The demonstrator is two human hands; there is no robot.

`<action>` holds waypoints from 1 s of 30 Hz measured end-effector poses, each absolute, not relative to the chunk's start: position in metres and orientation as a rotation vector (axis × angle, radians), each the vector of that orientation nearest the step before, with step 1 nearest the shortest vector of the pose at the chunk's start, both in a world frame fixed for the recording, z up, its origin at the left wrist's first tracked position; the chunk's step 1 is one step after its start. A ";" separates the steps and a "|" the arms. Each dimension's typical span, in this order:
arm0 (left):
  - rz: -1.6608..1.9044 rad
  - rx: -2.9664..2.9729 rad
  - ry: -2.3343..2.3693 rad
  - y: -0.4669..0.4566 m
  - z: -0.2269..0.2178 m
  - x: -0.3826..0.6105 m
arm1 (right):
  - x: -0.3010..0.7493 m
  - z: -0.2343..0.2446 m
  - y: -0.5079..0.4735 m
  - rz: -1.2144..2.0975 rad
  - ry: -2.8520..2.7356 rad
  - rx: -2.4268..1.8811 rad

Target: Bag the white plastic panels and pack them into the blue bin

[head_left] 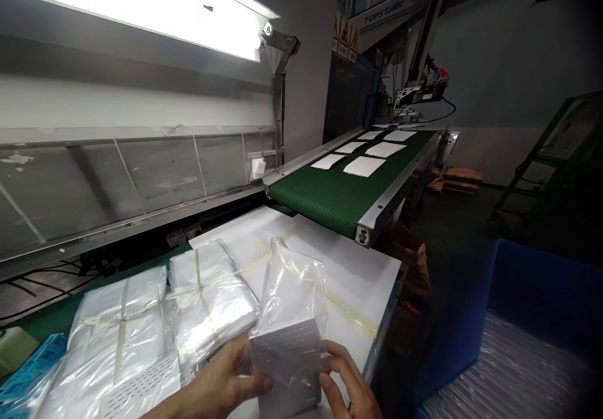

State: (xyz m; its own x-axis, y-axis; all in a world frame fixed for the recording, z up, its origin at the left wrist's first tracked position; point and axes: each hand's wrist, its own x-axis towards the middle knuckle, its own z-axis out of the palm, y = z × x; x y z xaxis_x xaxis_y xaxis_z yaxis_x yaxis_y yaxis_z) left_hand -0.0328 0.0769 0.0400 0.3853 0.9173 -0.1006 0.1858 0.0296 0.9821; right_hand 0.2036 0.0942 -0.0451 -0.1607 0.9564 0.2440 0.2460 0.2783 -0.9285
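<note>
While the left hand [219,378] and the right hand [346,381] clamp a perforated metal panel [287,359] from opposite edges through its clear plastic bag [292,287], the panel is held below the near end of the green conveyor belt [325,193]. Taped plastic-wrapped packs [207,299] crowd just beside it, toward the belt's left. A white sheet [348,281] lies under the belt's end, white pads [365,166] ride the belt, and a blue bin [499,318] stands to its right.
</note>
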 end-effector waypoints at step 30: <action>1.097 1.802 1.279 0.068 0.027 -0.053 | 0.170 0.005 0.106 1.319 -1.385 -1.108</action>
State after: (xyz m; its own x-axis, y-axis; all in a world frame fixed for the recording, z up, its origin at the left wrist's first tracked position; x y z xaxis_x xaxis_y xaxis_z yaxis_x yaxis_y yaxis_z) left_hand -0.0532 0.0683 0.0273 0.1692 0.9520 0.2552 0.3968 -0.3028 0.8665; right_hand 0.1705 0.1055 0.0054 -0.1961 0.9803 0.0250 0.0228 0.0300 -0.9993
